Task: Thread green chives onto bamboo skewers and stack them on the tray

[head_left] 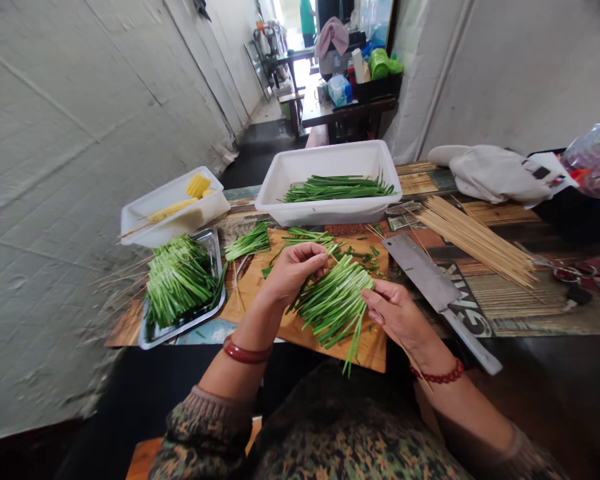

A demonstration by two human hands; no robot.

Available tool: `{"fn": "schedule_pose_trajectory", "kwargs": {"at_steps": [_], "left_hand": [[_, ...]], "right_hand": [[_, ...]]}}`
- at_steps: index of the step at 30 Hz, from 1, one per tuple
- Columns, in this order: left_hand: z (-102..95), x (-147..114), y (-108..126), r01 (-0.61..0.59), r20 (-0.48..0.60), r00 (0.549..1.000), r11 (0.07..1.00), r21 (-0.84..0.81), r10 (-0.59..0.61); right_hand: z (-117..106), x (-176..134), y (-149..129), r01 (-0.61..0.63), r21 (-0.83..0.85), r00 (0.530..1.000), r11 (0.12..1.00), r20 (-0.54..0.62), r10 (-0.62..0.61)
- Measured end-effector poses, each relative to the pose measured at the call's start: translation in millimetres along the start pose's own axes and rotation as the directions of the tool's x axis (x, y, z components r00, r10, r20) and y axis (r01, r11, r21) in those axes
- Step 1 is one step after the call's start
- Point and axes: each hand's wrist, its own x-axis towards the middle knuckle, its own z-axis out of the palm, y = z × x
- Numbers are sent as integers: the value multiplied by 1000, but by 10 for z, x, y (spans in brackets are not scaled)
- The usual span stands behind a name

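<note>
Between my hands, just above the wooden cutting board [265, 300], is a flat row of green chives [335, 300] with pale cut ends. My left hand [300, 267] is closed in a pinch at the row's upper left, by a thin stick tip. My right hand [397, 313] pinches the row's right edge, and a bamboo skewer [420, 370] runs out under its palm toward the wrist. Chive scraps and a few loose stalks lie on the board behind the row. To the right of the board rests a cleaver [425, 273], its handle over the table edge.
A metal tray [220, 303] at left holds skewered chives, with a small chive bunch [250, 241] beside it. Behind stand a white tub [325, 213] of chives and a white container [180, 230] with corn. Bamboo skewers [475, 240], a cap [495, 173] and scissors [575, 270] lie right.
</note>
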Motion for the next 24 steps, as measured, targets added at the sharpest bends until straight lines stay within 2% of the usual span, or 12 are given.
{"fn": "schedule_pose_trajectory", "kwargs": {"at_steps": [6,24], "left_hand": [[34,-6,33,12,-12,1000,999,37,-12],[42,-29,69,30,-19,999,999,13,-30]], "right_hand": [[-9,3,14,-10,3,1000,1000,-9,10],[-15,-27,28,-11,-12,1000,1000,9,11]]}}
